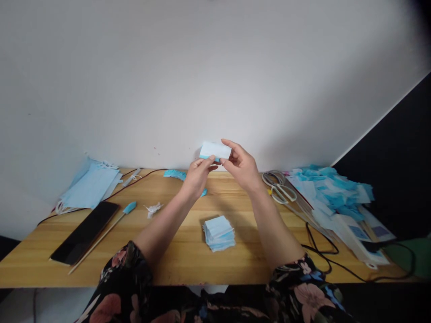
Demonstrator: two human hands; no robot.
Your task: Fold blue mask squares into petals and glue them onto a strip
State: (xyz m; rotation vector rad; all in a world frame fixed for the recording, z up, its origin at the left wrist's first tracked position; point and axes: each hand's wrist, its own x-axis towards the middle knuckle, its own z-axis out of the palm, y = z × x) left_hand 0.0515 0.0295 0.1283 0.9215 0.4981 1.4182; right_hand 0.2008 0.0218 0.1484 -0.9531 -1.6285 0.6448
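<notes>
Between both hands, raised above the back edge of the table, is a small piece of mask fabric (215, 149), pale on its face with a bright blue strip along the lower edge. My left hand (198, 176) pinches its lower edge with the thumb in front. At the right end, my right hand (243, 167) grips it, thumb below and index finger at the upper corner. Below the hands, a stack of cut light-blue pieces (218, 233) lies on the table. Behind my left wrist are a blue strip (175, 174) and a small blue scrap (204, 193).
Left on the wooden table (182, 264) lie face masks (89, 184), a phone (84, 233), a stick with a blue tip (104, 235) and white ear-loop bits (154, 209). Right are scissors (283, 194), a heap of blue scraps (332, 190) and black cables (319, 251). A wall stands behind.
</notes>
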